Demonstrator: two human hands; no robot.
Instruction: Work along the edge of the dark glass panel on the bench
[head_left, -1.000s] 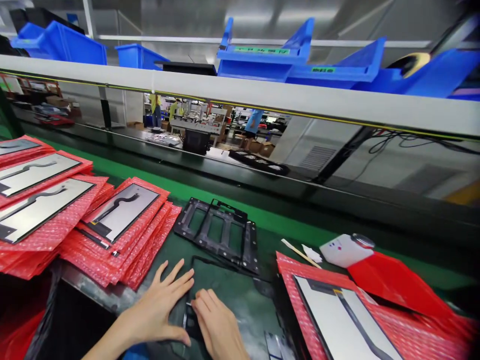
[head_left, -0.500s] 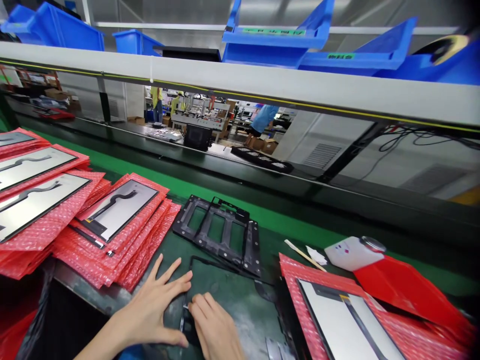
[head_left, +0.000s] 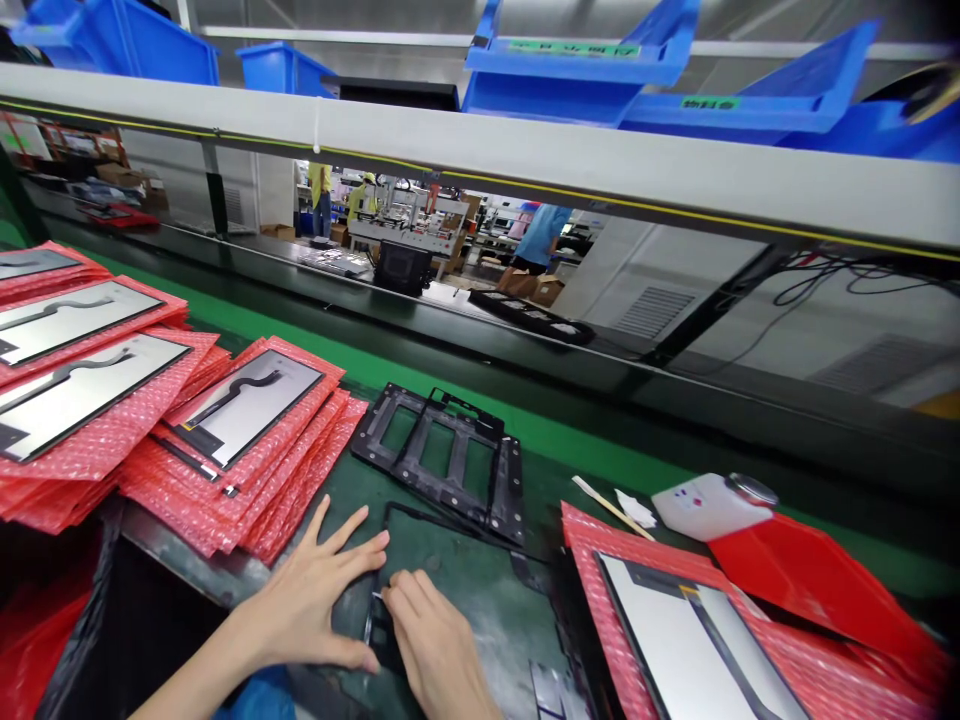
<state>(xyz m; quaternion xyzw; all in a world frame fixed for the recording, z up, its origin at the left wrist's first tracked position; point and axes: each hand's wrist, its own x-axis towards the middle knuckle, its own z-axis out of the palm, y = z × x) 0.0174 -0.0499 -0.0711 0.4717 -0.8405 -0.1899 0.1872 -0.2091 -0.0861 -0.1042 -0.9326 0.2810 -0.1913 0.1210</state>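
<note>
Head camera view, nearest first: both hands rest close together on a thin black frame [head_left: 450,520] that lies flat on the dark green tabletop [head_left: 480,600] at the bottom centre; the left hand [head_left: 322,600] is spread flat, fingers apart, palm pressing down on the frame's left edge, thumb stretched toward the right hand; the right hand [head_left: 435,650] has its fingers drawn together, fingertips pinching or pressing a small pale piece at that same edge, though whether anything is truly clamped between them cannot be told; just right of the hands a grey display panel [head_left: 675,650] with a dark ribbon cable lies on red bubble wrap [head_left: 592,560]; a little farther, touching the frame's far side, sits a black plastic bracket [head_left: 442,460] with rectangular openings; to the left, stacks of red bubble-wrap sleeves [head_left: 247,480] carry more grey panels [head_left: 247,405]; to the right lie a thin wooden stick [head_left: 611,508], a white bottle on its side [head_left: 709,505] and a red sheet [head_left: 810,590]; beyond runs a green conveyor belt [head_left: 450,390]; above it a grey shelf rail [head_left: 525,170] bears blue bins [head_left: 570,70] with green labels whose writing is too small to read; far behind, people stand among machines.
</note>
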